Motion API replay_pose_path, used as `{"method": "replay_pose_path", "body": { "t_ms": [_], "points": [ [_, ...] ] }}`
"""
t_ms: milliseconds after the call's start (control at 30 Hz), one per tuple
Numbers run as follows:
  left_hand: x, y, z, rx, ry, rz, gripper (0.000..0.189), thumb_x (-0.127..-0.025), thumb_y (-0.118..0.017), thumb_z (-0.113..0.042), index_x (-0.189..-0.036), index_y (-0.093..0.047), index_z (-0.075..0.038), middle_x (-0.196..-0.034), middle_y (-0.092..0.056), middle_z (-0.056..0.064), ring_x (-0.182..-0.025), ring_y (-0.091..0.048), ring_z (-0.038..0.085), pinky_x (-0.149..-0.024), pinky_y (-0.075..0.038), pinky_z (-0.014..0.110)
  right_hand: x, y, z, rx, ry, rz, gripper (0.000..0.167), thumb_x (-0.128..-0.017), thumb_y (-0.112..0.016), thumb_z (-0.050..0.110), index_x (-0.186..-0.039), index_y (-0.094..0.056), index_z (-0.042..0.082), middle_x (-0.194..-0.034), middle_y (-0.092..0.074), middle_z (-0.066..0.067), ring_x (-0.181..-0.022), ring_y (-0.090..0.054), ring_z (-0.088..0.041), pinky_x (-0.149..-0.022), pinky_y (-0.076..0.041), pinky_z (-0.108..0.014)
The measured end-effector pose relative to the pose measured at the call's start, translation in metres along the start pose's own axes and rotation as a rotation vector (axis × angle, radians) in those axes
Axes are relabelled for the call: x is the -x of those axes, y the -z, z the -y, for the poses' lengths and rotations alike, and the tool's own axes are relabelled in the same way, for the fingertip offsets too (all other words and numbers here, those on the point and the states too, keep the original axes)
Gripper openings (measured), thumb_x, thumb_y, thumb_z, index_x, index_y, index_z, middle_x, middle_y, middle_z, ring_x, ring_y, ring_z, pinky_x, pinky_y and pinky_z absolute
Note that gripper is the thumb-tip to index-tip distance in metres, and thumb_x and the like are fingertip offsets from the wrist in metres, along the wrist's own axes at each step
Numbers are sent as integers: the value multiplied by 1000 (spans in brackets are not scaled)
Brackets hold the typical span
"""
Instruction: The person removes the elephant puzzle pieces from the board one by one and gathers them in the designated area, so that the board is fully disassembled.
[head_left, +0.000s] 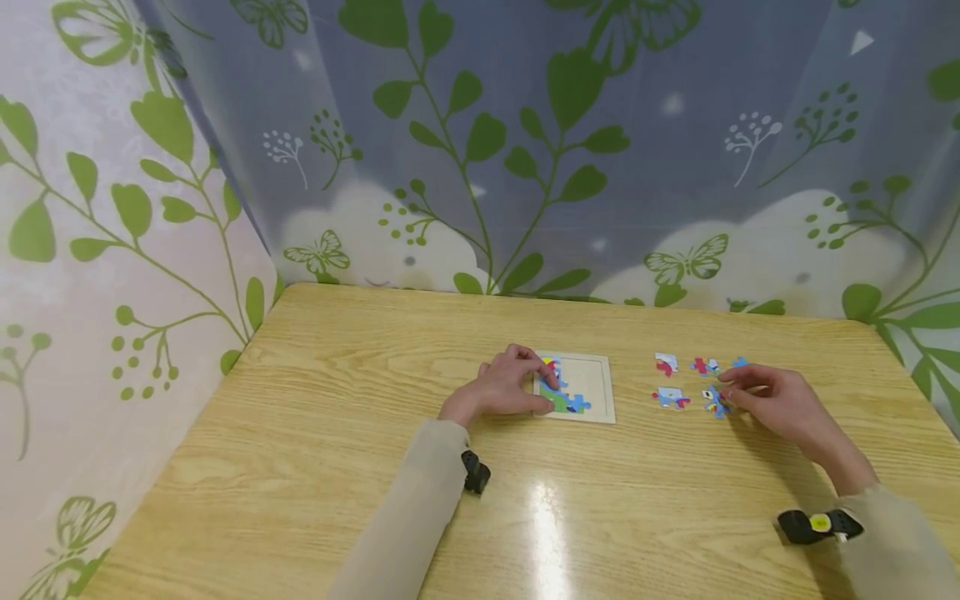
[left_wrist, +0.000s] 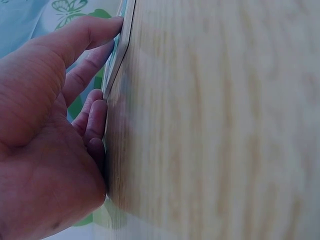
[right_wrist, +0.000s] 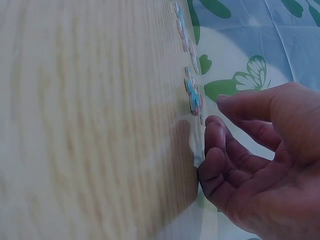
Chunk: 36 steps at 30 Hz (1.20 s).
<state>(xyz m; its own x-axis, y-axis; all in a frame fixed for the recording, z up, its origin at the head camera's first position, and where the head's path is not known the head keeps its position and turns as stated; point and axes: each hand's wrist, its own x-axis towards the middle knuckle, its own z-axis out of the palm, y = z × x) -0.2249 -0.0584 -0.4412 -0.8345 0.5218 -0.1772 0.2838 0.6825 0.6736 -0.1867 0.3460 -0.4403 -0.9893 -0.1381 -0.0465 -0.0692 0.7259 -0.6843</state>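
My left hand [head_left: 504, 387] rests at the left side of a puzzle tray [head_left: 596, 377], thumb and index fingertip touching the pieces laid in it. Those fitted puzzle pieces [head_left: 577, 404] are green, blue and red and fill the tray's left and lower part; my fingers partly cover them. In the left wrist view, the thumb [left_wrist: 95, 31] lies on the tray's edge [left_wrist: 119, 60]. My right hand [head_left: 776, 402] hovers beside a blue puzzle piece [head_left: 714, 401] with a printed eye. A gap shows between the right thumb [right_wrist: 250, 103] and fingers, with nothing held there.
Several loose pieces lie right of the tray: a red-and-white piece [head_left: 666, 364], a red-and-blue piece [head_left: 703, 366], a light-blue piece [head_left: 671, 397] and a blue piece [head_left: 740, 362] partly behind my right hand. A leaf-patterned curtain [head_left: 510, 208] borders the wooden table [head_left: 337, 375].
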Motion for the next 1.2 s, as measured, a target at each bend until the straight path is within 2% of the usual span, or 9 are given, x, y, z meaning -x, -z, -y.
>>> {"method": "replay_pose_path", "body": {
  "t_ms": [233,400,600,867,1200],
  "points": [
    [-1,1,0,5,3,-6,17,-90,-76,-34,-105,-71,-31,-139,-45,3,-134,-39,28,-106,-25,50,3,0,3,16,-10,-18,32,-103,-62,22,-123,-67,-2,-102,-74,-1,-81,-60,6,-64,-51,-25],
    [-1,1,-1,10,6,-4,17,-90,-76,-34,-106,-71,-30,-139,-45,3,-134,-39,29,-107,-25,51,4,-3,8,32,-6,-29,34,-103,-63,27,-123,-68,0,-111,-72,-12,-81,-58,9,-65,-51,-24],
    [-1,1,-1,4,8,-3,17,-90,-76,-34,-106,-71,-31,-139,-45,3,-135,-39,28,-107,-25,50,5,-8,16,19,-3,-33,34,-101,-65,28,-123,-69,2,-109,-72,-7,-81,-61,9,-64,-53,-26],
    [-1,0,-2,3,12,-9,17,-89,-76,-35,-105,-71,-31,-140,-45,3,-133,-40,29,-108,-25,51,4,-19,29,7,32,-6,30,-102,-64,23,-123,-68,2,-110,-72,-18,-82,-64,4,-63,-53,-27],
    [1,0,-2,6,13,-5,18,-90,-77,-35,-106,-71,-29,-139,-45,4,-133,-40,29,-109,-24,53,-1,-32,46,19,109,-8,27,-101,-64,21,-120,-69,3,-104,-72,-15,-82,-69,-12,-61,-51,-27]
  ]
}}
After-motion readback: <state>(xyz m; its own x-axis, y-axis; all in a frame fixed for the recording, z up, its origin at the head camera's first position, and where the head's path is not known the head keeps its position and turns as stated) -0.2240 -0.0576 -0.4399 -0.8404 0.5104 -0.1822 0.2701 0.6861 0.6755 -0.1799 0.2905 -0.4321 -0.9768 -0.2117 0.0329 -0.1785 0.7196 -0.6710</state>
